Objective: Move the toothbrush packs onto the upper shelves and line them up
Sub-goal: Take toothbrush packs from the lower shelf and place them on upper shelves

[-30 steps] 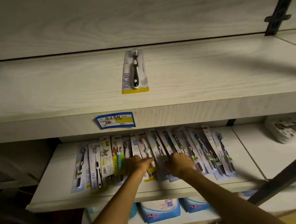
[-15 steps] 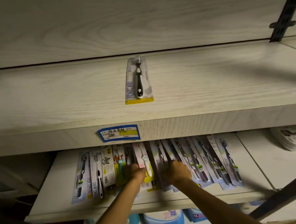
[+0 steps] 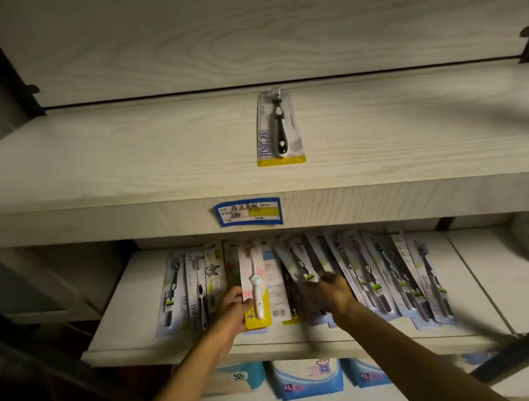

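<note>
Left hand (image 3: pixel 234 311) grips a pink toothbrush pack (image 3: pixel 255 290) off the lower shelf (image 3: pixel 125 312); right hand (image 3: pixel 331 293) fingers curl around dark packs (image 3: pixel 306 277) in the overlapping row (image 3: pixel 389 274); 1 black toothbrush pack (image 3: pixel 276 129) lies flat on the upper shelf (image 3: pixel 111 162), lengthwise front to back.

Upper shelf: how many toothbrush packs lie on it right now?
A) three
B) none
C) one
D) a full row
C: a single toothbrush pack with a yellow bottom edge lies alone on the upper shelf; the other packs are on the lower shelf.
</note>
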Demonstrator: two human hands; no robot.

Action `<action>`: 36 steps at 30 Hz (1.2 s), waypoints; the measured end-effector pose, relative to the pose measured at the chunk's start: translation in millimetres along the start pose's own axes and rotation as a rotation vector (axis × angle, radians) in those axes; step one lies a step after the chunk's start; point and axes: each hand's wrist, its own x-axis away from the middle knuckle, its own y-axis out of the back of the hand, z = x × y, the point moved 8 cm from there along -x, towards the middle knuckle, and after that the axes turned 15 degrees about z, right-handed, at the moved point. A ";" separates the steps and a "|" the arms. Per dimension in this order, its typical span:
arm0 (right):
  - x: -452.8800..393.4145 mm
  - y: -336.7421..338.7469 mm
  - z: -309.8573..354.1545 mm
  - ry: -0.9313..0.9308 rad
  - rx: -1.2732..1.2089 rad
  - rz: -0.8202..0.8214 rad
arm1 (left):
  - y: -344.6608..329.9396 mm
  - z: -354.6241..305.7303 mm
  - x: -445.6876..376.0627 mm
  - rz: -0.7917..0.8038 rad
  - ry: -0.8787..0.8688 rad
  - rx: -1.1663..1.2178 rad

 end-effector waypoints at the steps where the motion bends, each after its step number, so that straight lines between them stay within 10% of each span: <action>1: 3.1 -1.6 -2.5 0.003 -0.057 0.024 | 0.0 2.3 4.8 0.011 -0.006 0.008; 11: 82.8 -33.3 -18.1 0.016 -0.508 0.262 | -7.7 -1.7 53.6 0.106 -0.076 -0.019; 36: 283.3 -13.4 10.6 0.263 -0.119 0.387 | -92.4 -21.5 218.7 0.154 -0.291 0.010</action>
